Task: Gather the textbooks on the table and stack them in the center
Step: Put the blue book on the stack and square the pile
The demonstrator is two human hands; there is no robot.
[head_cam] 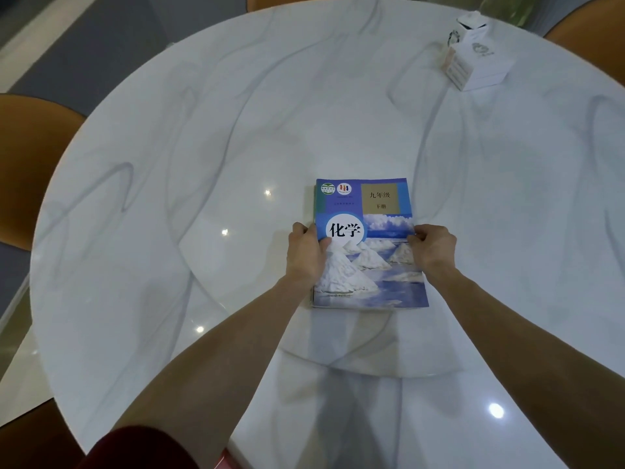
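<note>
A stack of textbooks (367, 211) lies near the middle of the round white marble table (169, 164). The top book has a blue cover with white salt mounds, clouds and Chinese characters. Edges of other books show beneath it along the left and bottom sides. My left hand (306, 253) grips the stack's left edge, thumb on the cover. My right hand (434, 247) holds the right edge, fingers curled on it. Both forearms reach in from the near side.
A white tissue box (477, 64) with a small white object on top stands at the far right of the table. Orange chairs (30, 157) stand around the table at the left and far right. A dark red sleeve shows at the bottom left.
</note>
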